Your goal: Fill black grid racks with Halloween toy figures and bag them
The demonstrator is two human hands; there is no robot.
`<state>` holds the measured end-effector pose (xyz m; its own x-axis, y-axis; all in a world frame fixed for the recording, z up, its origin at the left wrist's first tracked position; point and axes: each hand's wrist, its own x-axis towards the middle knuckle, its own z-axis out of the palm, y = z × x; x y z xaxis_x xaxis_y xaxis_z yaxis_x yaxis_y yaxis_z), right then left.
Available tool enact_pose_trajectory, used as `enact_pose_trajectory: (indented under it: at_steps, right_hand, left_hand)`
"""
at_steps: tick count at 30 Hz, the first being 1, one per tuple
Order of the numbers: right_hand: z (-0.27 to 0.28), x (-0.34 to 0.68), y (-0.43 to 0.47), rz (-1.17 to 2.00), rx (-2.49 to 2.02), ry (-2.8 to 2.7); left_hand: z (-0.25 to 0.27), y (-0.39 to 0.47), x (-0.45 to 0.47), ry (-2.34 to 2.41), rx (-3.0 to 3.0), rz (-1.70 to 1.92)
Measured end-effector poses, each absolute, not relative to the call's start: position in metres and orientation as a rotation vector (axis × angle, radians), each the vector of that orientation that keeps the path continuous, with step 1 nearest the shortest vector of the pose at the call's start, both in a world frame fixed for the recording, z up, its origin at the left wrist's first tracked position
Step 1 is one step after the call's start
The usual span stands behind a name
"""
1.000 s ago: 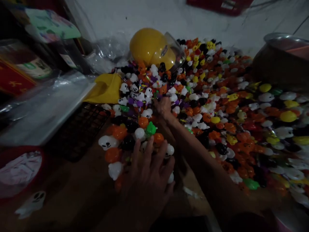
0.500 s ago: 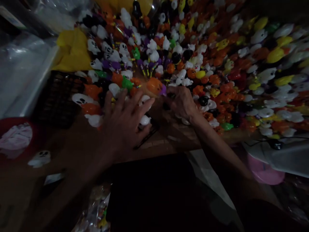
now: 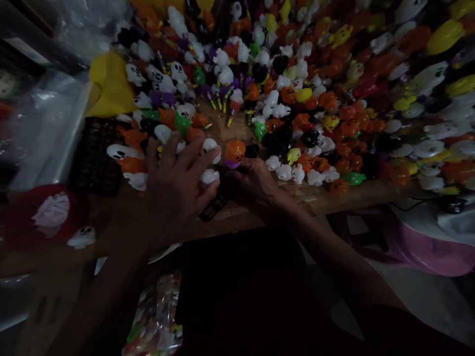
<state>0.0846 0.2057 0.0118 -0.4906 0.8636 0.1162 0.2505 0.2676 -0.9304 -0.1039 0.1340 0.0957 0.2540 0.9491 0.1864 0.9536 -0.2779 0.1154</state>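
My left hand point(image 3: 178, 180) lies spread, palm down, over small white and orange plastic figures at the near edge of the table. A round white figure point(image 3: 210, 176) sits beside its thumb. To the right, my right hand point(image 3: 258, 183) has its fingers closed at the purple base of an orange pumpkin figure point(image 3: 235, 150), which stands upright. The fingertips are partly hidden in shadow. Between and below the hands rests a black slotted rack point(image 3: 213, 206), with part of it covered by my left hand.
Heaped figures in white, orange, yellow and black point(image 3: 326, 99) fill the back and right of the wooden table. On the left are a black basket point(image 3: 98, 155), a red bowl point(image 3: 79, 212), a ghost figure point(image 3: 82, 238) and plastic bags point(image 3: 55, 123). A pink stool point(image 3: 426, 252) stands lower right.
My right hand has come left and nearer to me, and the pumpkin figure has gone from lying sideways to upright. My left hand stays spread, shifted slightly left in view.
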Motion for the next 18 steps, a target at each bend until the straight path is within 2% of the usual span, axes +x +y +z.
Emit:
enact_pose_trajectory:
  at_steps: [9, 18]
  right_hand:
    - [0.002, 0.085, 0.194, 0.982, -1.022, -1.975]
    - [0.017, 0.084, 0.181, 0.914, -1.048, -2.194]
  left_hand:
    - [0.089, 0.134, -0.1, -1.803, -2.41, -0.396]
    - [0.108, 0.153, -0.073, -1.747, -2.497, -0.401]
